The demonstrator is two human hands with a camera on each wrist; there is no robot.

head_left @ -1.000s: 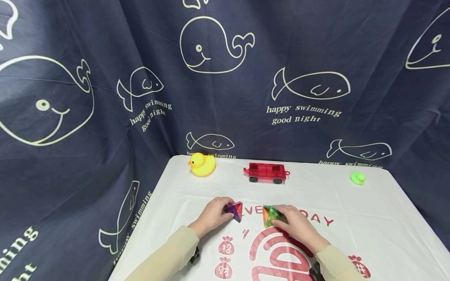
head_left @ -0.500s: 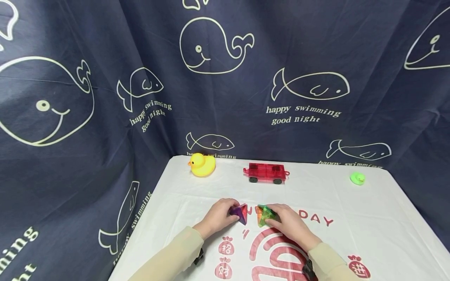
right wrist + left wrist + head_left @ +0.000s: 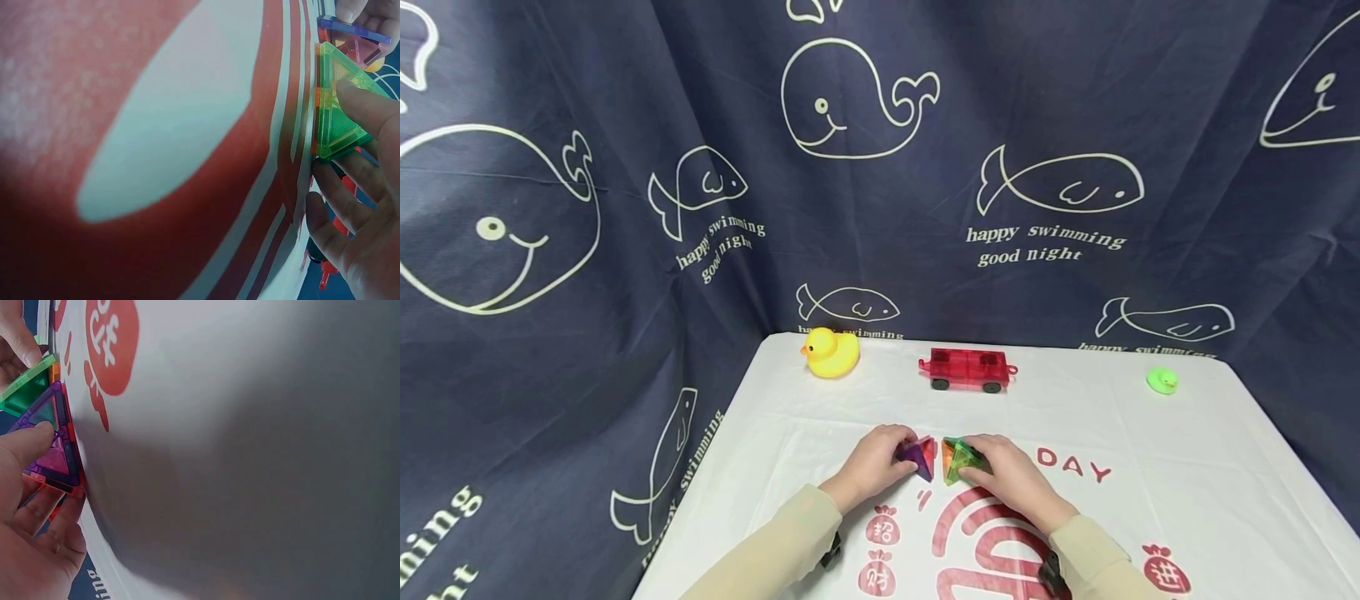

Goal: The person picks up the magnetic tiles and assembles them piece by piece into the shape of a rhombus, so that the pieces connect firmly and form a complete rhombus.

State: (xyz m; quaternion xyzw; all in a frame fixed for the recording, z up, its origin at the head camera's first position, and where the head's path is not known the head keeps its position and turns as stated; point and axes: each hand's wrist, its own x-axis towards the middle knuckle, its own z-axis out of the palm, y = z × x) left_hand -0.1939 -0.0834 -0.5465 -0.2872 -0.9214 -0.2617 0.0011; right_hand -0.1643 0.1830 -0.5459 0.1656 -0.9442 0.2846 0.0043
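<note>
My left hand [image 3: 880, 460] grips a group of clear triangular magnetic tiles [image 3: 921, 458] in purple and red between thumb and fingers; in the left wrist view the thumb lies on the purple tile [image 3: 53, 447]. Facing it, my right hand [image 3: 1006, 468] holds a similar group of triangular magnetic tiles [image 3: 958, 460], green, yellow-green and orange. Its thumb presses the yellow-green tile [image 3: 334, 119] in the right wrist view. Both groups stand tilted up on the white tabletop, side by side with a narrow gap between them in the head view.
A red toy wagon [image 3: 967, 370] with black wheels stands behind the hands. The yellow rubber duck [image 3: 832, 352] is at the back left, and a small green duck [image 3: 1162, 380] at the back right. A dark blue curtain [image 3: 925, 250] hangs behind the white table [image 3: 1225, 467].
Both hands have moved inward, the left to the right and the right to the left. The two tile groups are now much nearer each other; both grips stay the same.
</note>
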